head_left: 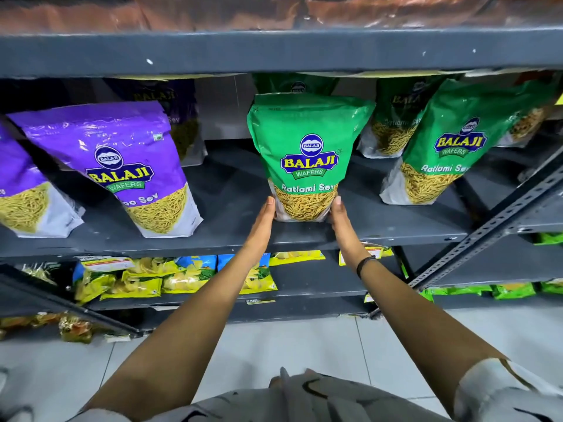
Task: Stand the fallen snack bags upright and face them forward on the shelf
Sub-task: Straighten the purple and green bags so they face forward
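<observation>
A green Ratlami Sev bag (pixel 307 138) stands upright on the dark grey shelf (pixel 231 208), label facing me. My left hand (pixel 265 216) presses flat against its lower left side and my right hand (pixel 336 216) against its lower right side, so the bag is held between them. To the right stands a second green bag (pixel 451 147), leaning a little, with more green bags behind it. At the left a purple sev bag (pixel 122 166) stands front-facing, and another purple bag (pixel 21 190) is cut off by the frame edge.
The shelf above (pixel 274 53) overhangs the bag tops. A slotted metal brace (pixel 493 220) runs diagonally at the right. Lower shelves hold yellow and blue snack packets (pixel 146 275). Bare shelf lies between the purple bag and the held green bag. Tiled floor below.
</observation>
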`<move>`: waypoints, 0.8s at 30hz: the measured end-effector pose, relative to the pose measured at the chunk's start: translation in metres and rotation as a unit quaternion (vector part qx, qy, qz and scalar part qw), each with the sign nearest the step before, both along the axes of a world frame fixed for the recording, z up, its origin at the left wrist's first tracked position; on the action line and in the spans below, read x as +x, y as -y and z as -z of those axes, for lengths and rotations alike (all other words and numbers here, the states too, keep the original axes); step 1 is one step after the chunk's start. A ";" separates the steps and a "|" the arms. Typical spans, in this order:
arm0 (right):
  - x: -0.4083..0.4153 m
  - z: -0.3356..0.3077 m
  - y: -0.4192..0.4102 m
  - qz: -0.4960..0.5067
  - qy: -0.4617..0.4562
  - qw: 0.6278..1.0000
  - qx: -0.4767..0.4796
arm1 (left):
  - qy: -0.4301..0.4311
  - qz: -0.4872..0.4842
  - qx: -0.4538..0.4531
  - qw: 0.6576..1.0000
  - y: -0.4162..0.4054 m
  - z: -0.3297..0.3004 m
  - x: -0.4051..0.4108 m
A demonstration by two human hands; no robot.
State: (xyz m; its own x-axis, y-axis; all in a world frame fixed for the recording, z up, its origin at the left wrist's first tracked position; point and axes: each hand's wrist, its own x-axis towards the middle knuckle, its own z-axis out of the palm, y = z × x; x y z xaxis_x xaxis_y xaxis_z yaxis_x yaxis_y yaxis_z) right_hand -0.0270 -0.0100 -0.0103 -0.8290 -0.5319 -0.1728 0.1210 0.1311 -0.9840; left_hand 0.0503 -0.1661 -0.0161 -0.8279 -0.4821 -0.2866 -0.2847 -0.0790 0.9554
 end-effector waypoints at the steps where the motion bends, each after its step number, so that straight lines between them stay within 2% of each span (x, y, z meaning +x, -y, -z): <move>1: 0.002 0.000 -0.001 0.001 -0.002 1.000 0.000 | -0.003 -0.004 0.003 1.000 -0.002 0.001 0.001; 10: 0.001 0.001 0.000 0.023 0.014 1.000 -0.001 | -0.025 -0.016 -0.012 0.999 -0.013 0.006 0.009; 13: 0.002 0.007 -0.002 0.035 -0.001 0.999 -0.012 | -0.067 -0.098 -0.047 0.992 -0.021 0.007 0.013; 15: 0.000 0.010 -0.007 0.073 0.002 0.997 -0.020 | -0.117 -0.176 -0.098 0.973 -0.031 0.010 0.016; 17: -0.004 0.011 -0.015 0.118 0.010 0.992 -0.032 | -0.131 -0.205 -0.145 0.959 -0.043 0.014 0.017; 24: -0.046 0.008 -0.083 0.225 -0.001 0.973 -0.056 | -0.152 -0.090 -0.233 0.956 -0.115 0.021 -0.019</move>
